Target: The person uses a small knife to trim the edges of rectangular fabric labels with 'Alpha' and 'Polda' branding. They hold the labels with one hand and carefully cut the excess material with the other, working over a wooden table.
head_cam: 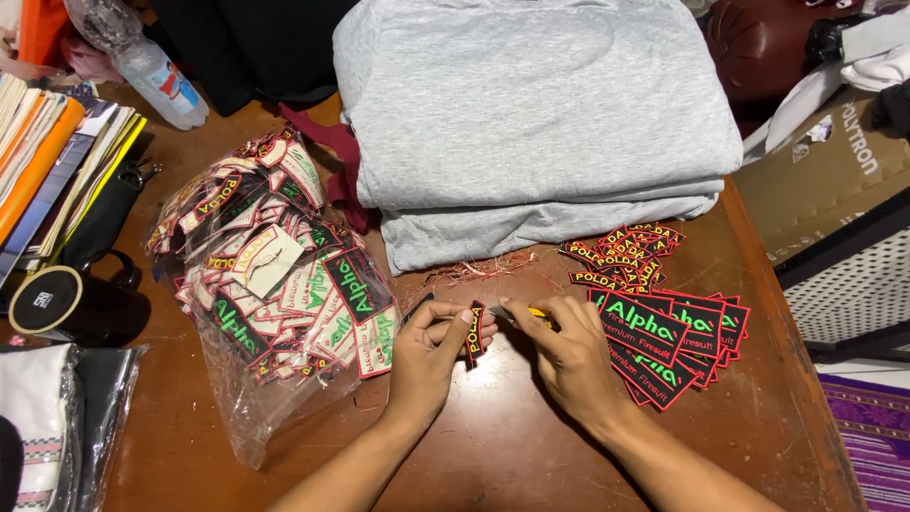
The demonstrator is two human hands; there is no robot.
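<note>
Brown wood forms the table (493,455), which fills most of the frame and is crowded along its edges. At the far left, a stack of books (47,161) is seen, with a black mug (57,303) below it and folded cloth (38,427) in the lower left corner. A clear plastic bottle (142,62) lies at the upper left. Left of centre, a clear plastic bag (256,275) stuffed with embroidered patches is spread on the table. At the top centre, folded grey garments (531,114) are stacked, and loose red thread trimmings (474,270) are scattered just in front of them.

In the lower centre, the left hand (431,351) is held just above the table, its fingers (474,332) pinched on a small black patch (475,330) with a red border, held upright between thumb and fingertips. Touching it from the right, the right hand (569,351) is closed around a small yellow-handled tool (536,313), of which only a little is shown; its tip is set against the patch.

Right of the hands, a pile of small curved patches (626,251) is laid, and below it a pile of larger rectangular black patches (678,346) with green lettering, just beside the right hand. A cardboard box (825,180) stands at the far right, off the table.
</note>
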